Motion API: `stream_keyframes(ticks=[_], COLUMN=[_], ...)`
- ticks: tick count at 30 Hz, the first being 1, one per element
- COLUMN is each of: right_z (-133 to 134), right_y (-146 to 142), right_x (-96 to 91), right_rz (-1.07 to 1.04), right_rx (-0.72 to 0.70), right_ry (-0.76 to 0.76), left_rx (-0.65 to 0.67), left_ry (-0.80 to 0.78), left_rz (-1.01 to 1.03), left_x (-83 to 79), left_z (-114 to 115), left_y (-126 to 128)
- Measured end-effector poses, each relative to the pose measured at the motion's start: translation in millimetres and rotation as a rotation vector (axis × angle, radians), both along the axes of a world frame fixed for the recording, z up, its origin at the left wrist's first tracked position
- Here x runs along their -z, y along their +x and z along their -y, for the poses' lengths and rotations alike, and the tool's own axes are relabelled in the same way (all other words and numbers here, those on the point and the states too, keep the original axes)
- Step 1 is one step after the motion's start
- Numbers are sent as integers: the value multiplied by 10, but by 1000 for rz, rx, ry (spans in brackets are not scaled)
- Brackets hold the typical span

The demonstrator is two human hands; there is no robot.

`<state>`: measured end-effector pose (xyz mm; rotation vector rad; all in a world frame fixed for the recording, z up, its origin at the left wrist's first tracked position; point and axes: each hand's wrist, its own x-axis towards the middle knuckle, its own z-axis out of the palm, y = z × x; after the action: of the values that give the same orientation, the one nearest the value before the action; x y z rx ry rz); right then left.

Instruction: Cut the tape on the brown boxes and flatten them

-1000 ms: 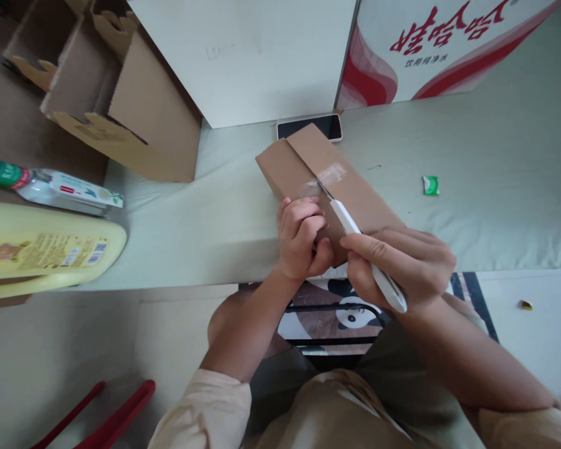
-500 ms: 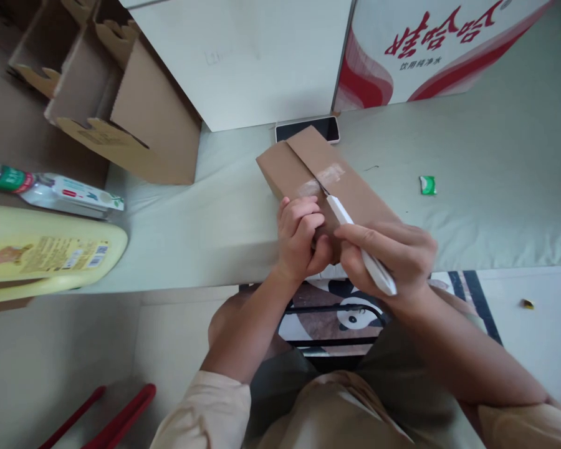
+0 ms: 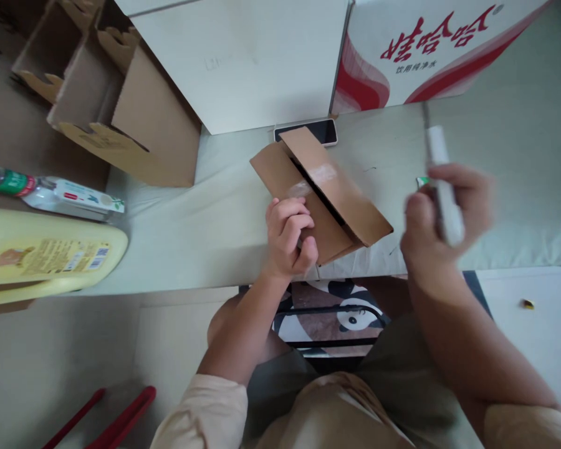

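Note:
A small brown cardboard box point(image 3: 341, 187) lies aslant on the pale green cloth, with a dark gap between its top flaps and cut clear tape across them. My left hand point(image 3: 290, 237) is curled against the box's left side, its fingers gripping the edge. Off to the right of the box, my right hand point(image 3: 449, 218) is wrapped round a white utility knife point(image 3: 442, 162), blurred by motion. The knife's blade points away from me and touches nothing. Part of a small green packet point(image 3: 422, 181) shows behind the right hand.
A phone point(image 3: 325, 132) lies just beyond the box. White cartons point(image 3: 252, 68) stand at the back, one with red print point(image 3: 430, 56). Open cardboard boxes point(image 3: 163, 118), a plastic bottle point(image 3: 42, 190) and a yellow jug point(image 3: 51, 249) are at left. The cloth-covered surface point(image 3: 191, 249) ends near my knees.
My right hand has lifted the knife off the box and swung it to the right. The gap between the flaps has widened. My left hand stays on the box, slightly further left.

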<state>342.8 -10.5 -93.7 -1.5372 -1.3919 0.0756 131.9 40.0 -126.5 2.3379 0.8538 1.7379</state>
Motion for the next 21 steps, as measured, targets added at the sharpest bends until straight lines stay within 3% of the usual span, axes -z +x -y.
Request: stream_keyframes(ticks=[7,11,15,18,21], right_z=[-251,-259,-263,-254,-265], right_y=[100,81,50,16,-19], right_x=[232,316,368,454,563], right_rz=[371,400,413,426,420], right_rx=[16,-21,-36,-51,-168], right_ry=[-628,-821,-818,-683,-550], left_rx=[55,-60,-155,-99,-9], left_ry=[-139,-337,-601,-765,-852], left_rz=[79,269,562,806,803], left_x=[39,124,205,204,148], left_z=[-160,-291,-420,-472,-468], left_y=[-305,-477,-582,-618,-641])
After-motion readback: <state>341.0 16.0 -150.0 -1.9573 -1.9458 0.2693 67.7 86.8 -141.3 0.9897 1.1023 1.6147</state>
